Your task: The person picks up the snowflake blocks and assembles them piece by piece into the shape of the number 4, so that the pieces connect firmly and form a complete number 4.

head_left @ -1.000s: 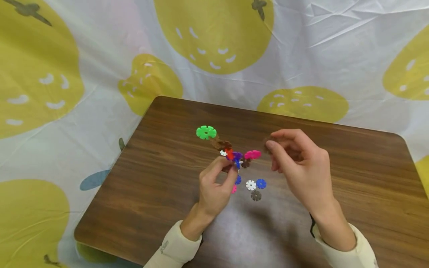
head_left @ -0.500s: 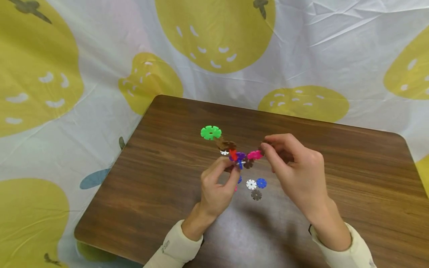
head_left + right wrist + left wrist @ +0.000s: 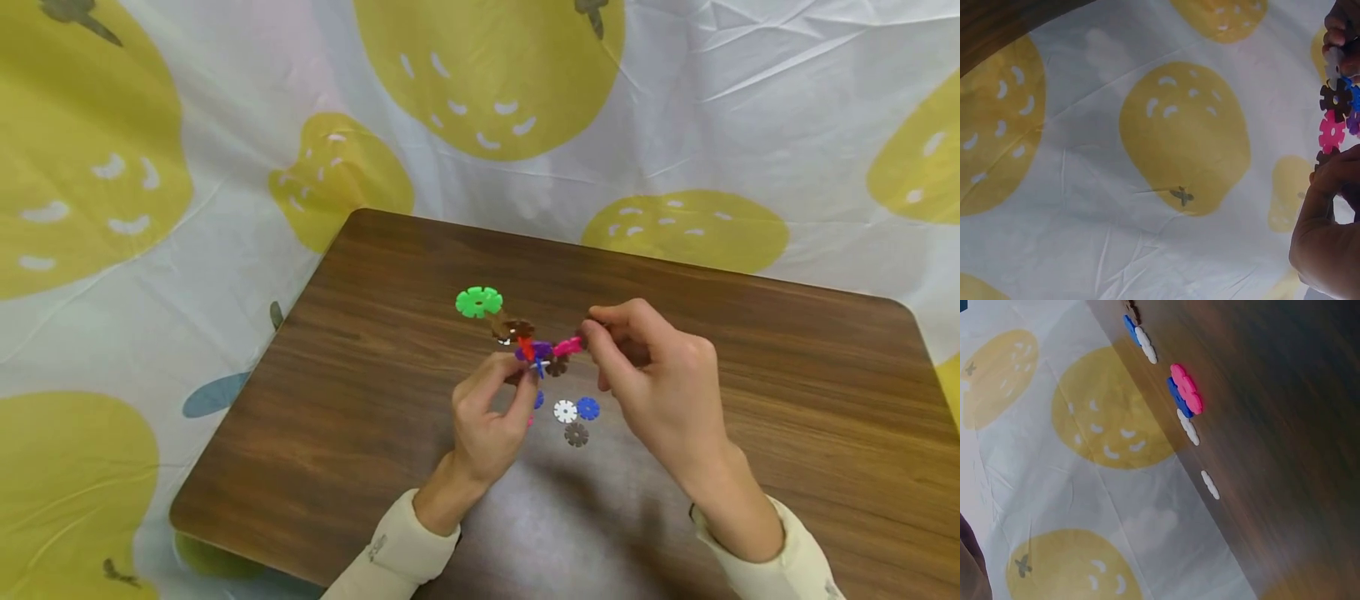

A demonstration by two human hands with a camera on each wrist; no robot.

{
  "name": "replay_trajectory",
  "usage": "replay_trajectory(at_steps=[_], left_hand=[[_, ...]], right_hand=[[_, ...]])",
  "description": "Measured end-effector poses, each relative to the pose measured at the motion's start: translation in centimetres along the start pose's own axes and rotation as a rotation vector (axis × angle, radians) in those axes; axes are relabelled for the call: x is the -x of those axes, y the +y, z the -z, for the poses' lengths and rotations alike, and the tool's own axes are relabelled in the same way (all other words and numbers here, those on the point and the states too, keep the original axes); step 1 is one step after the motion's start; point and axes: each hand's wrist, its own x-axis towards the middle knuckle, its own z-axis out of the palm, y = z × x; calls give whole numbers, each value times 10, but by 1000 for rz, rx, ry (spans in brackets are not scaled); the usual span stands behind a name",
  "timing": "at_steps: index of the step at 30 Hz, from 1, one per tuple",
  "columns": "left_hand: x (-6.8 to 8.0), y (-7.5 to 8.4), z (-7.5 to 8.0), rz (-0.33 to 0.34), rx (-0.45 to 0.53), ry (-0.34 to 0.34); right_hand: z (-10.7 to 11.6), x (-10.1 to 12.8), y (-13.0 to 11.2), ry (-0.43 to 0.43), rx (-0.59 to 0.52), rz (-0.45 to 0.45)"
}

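Pinching a brown disc (image 3: 1324, 157) at the edge of the pink disc (image 3: 1333, 131): right hand (image 3: 663, 387), thumb and forefinger. One second ago this brown disc stood apart from the pink one; whether they interlock now cannot be told. The pink disc shows more edge-on, and the green disc (image 3: 478, 302) sits further right.

Disc assembly (image 3: 534, 350): one, of notched plastic discs, raised above the table (image 3: 300, 467), between the hands. Left hand (image 3: 491, 417) grasps it by the white disc (image 3: 1334, 59), pinched at the fingertips.

Orientation: long axis diagonal, the green end pointing to the far left, the pink end to the right hand. Green disc lies nearly flat, broad face up.

Count, assembly: one each of green, red, purple, blue, white and pink; brown discs overlap, number uncertain.

Count, loose discs on the table, by the left wrist view: seven. Three white (image 3: 1210, 485), two blue (image 3: 1132, 330), one pink (image 3: 1186, 389), one brown (image 3: 1132, 311), the last cut by the frame edge. In the head view a white, a blue and a brown lie grouped beyond the left hand's fingertips, to the right.

Surroundings: two pale sleeves (image 3: 412, 533); one white cloth (image 3: 225, 275) with yellow fruit prints, behind the table.
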Motion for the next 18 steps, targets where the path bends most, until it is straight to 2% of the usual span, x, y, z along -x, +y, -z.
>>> replay_trajectory(at_steps=[4,7,14,18], left_hand=[[2,-1,0,0,0,22],[2,-1,0,-6,3,46],[1,1,0,-11,22,97],[2,0,0,-7,23,124]], right_hand=[[2,-3,-2,-26,53,41],[4,-3,-3,-40,51,37],[3,1,-4,-49,-57,-82],[-2,3,-4,-29,-97,-114]])
